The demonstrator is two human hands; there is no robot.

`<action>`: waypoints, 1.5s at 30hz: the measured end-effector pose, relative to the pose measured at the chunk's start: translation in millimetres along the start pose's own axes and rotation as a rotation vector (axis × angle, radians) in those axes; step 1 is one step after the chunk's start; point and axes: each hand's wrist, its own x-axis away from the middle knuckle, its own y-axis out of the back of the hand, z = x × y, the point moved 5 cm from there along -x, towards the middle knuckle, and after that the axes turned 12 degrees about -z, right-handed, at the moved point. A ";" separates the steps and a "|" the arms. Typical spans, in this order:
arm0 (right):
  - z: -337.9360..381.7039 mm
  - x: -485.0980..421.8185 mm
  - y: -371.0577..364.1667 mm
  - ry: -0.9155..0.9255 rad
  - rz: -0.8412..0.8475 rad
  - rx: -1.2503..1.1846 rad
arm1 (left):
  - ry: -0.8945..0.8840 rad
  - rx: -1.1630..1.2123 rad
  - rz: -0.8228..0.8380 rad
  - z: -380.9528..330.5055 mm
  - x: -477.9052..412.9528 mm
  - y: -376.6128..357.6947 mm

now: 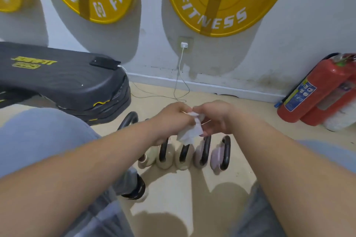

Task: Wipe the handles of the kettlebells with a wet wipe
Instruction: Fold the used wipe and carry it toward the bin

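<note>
Several small kettlebells stand in a row on the beige floor, cream ones point(165, 158) on the left and pale pink ones point(217, 157) on the right, all with black handles point(205, 149). Above the row, my left hand point(173, 119) and my right hand point(213, 119) meet and both pinch a crumpled white wet wipe point(190, 132). The wipe hangs down between them, just above the middle handles, and does not visibly touch any handle. My left forearm hides part of the leftmost kettlebells.
A black stepper platform point(63, 81) with a phone point(105, 62) charging on it lies at the left. Its white cable point(180, 75) trails across the floor behind my hands. Red fire extinguishers point(316, 92) lean at the right wall. Yellow weight plates point(217, 2) hang above.
</note>
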 end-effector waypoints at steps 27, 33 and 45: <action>63.3 -116.6 -77.5 -0.078 -0.001 -0.462 | -0.031 -0.141 -0.280 28.1 -154.6 69.5; 137.2 -85.0 -60.5 -0.263 0.016 -0.460 | 0.083 0.110 -0.237 -49.3 -136.8 118.1; 480.2 118.3 -43.3 0.011 0.292 -0.050 | 0.074 0.186 -0.596 -303.3 23.2 359.9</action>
